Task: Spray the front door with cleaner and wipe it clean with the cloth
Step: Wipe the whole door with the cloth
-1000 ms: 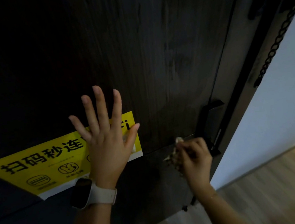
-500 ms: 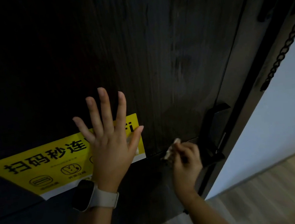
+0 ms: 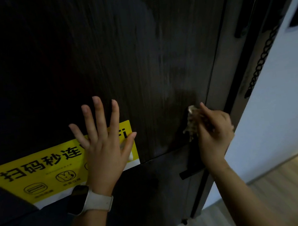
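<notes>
Your left hand point(image 3: 103, 153) spread flat on yellow sticker point(image 3: 40, 173) | right hand point(image 3: 214, 133) grips cloth point(image 3: 191, 123) against dark door point(image 3: 138, 58), near handle point(image 3: 191, 173)

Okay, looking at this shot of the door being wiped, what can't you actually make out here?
- Door handle, head view: mostly hidden behind the right hand and cloth.
- Yellow sticker: its middle is covered by the left hand; its left end is cut off by the frame edge.
- Spray bottle: not in view.
- Door: too dark to judge leftover dirt.
</notes>
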Demonstrator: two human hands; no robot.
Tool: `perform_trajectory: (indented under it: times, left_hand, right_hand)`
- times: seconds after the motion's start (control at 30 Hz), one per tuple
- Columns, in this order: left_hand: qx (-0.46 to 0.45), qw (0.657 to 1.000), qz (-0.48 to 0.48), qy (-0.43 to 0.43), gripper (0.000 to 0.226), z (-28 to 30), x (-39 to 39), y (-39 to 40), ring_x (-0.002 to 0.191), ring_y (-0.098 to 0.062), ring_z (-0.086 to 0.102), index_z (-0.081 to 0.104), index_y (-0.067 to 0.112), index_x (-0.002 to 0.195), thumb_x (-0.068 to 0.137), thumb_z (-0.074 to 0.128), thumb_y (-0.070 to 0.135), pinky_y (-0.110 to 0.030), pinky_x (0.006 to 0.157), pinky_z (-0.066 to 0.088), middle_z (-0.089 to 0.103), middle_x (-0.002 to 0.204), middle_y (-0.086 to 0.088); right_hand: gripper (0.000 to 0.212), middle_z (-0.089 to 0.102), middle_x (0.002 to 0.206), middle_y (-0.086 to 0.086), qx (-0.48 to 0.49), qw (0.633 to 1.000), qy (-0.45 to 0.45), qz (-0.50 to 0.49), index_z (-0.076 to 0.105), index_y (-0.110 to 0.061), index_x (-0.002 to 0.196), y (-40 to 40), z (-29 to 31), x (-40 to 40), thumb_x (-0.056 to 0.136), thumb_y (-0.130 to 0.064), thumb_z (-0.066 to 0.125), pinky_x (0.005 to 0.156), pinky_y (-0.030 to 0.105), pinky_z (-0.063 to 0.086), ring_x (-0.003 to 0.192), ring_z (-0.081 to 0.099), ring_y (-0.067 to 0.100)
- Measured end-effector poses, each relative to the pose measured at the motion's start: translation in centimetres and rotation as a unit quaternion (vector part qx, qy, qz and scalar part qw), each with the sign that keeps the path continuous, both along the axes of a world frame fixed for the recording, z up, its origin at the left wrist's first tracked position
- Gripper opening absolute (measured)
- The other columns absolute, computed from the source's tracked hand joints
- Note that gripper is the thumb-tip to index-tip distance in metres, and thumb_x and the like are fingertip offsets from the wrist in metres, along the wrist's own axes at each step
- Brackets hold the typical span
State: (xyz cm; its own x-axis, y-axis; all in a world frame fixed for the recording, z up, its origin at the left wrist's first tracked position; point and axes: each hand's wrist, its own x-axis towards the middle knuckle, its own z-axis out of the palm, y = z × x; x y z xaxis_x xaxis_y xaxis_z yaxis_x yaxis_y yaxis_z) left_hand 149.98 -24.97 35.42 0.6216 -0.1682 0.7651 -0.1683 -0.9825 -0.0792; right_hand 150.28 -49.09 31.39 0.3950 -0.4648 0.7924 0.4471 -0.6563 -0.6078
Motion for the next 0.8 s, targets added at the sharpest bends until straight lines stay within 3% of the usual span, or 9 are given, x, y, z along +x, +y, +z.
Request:
perform_trajectory:
  times: [0.07,0.17,0.23,0.33,0.4,0.47,0.57,0.73,0.8]
  left_hand:
    - [-0.002,1.000,-0.002,-0.002,0.096,0.0,0.0,0.0,0.145,-0.028,-0.024,-0.009,0.022,0.154,0.088,0.049,0.057,-0.055,0.114,-0.016,-0.029,0.157,-0.005]
    - [-0.005,1.000,-0.003,-0.005,0.095,0.0,0.0,-0.1,0.145,-0.027,-0.023,-0.009,0.022,0.154,0.088,0.049,0.057,-0.054,0.114,-0.017,-0.029,0.157,-0.005]
    - [-0.003,1.000,0.000,-0.006,0.095,0.0,0.0,-0.1,0.145,-0.028,-0.023,-0.009,0.021,0.154,0.088,0.049,0.057,-0.054,0.114,-0.017,-0.028,0.157,-0.005]
    - [0.002,1.000,0.005,-0.009,0.094,0.0,0.0,0.0,0.145,-0.028,-0.022,-0.009,0.021,0.154,0.088,0.047,0.058,-0.055,0.114,-0.016,-0.028,0.157,-0.006]
    - [0.003,1.000,0.005,-0.009,0.094,0.0,0.0,0.0,0.146,-0.029,-0.021,-0.008,0.021,0.155,0.088,0.047,0.058,-0.055,0.115,-0.015,-0.027,0.157,-0.006]
    - [0.001,1.000,0.002,-0.007,0.092,0.0,0.0,0.0,0.146,-0.029,-0.019,-0.007,0.021,0.155,0.089,0.045,0.058,-0.056,0.115,-0.014,-0.025,0.158,-0.007]
    - [0.001,1.000,0.002,-0.006,0.091,0.1,0.0,0.0,0.146,-0.030,-0.018,-0.006,0.020,0.155,0.089,0.044,0.058,-0.055,0.115,-0.015,-0.024,0.159,-0.008]
    - [-0.011,1.000,-0.001,-0.004,0.093,0.1,-0.1,0.0,0.147,-0.030,-0.015,-0.004,0.022,0.155,0.087,0.049,0.056,-0.055,0.115,-0.014,-0.021,0.160,-0.007]
    - [-0.016,1.000,-0.003,0.001,0.092,0.2,-0.3,-0.1,0.148,-0.031,-0.013,-0.001,0.022,0.155,0.086,0.050,0.055,-0.055,0.116,-0.012,-0.017,0.161,-0.008]
  right_hand:
    - [0.019,0.061,0.093,0.000,-0.036,0.999,-0.032,-0.012,0.073,0.000,0.100,-0.2,-0.4,1.3,0.083,0.006,0.068,0.072,0.035,0.050,0.082,0.059,0.024]
    - [0.011,0.052,0.083,0.005,-0.024,0.999,-0.007,-0.023,0.072,0.004,0.092,-0.1,-3.9,1.7,0.089,-0.003,0.064,0.058,0.040,0.048,0.071,0.053,0.019]
    - [0.016,0.049,0.085,0.002,-0.052,0.998,0.034,-0.031,0.071,0.005,0.090,-0.1,-6.5,0.9,0.090,-0.009,0.062,0.057,0.042,0.048,0.071,0.051,0.019]
    - [0.008,0.046,0.088,-0.006,-0.073,0.993,0.093,-0.004,0.071,0.003,0.090,-0.4,-7.7,-0.1,0.085,-0.002,0.068,0.060,0.042,0.051,0.075,0.052,0.020]
    - [0.013,0.048,0.088,-0.006,-0.045,0.995,0.085,0.008,0.072,0.001,0.092,-0.4,-6.5,-0.7,0.086,-0.008,0.063,0.061,0.036,0.049,0.075,0.051,0.014]
    - [0.022,0.049,0.087,-0.002,-0.005,0.999,0.038,-0.002,0.073,0.000,0.097,-0.3,-3.5,-1.2,0.086,-0.011,0.056,0.065,0.021,0.043,0.075,0.048,0.008]
    - [0.019,0.051,0.085,0.005,0.028,0.998,-0.039,-0.028,0.071,0.001,0.105,-0.8,1.7,-0.3,0.088,-0.005,0.063,0.070,0.006,0.037,0.074,0.047,0.006]
    - [0.011,0.049,0.083,0.006,0.003,0.998,-0.051,-0.029,0.072,0.003,0.096,-1.1,1.0,2.3,0.090,-0.004,0.066,0.064,0.027,0.045,0.070,0.051,0.019]
    - [0.012,0.048,0.082,0.004,0.006,0.999,-0.021,-0.027,0.073,0.002,0.096,-1.3,-0.7,2.2,0.090,-0.005,0.066,0.064,0.027,0.044,0.069,0.051,0.022]
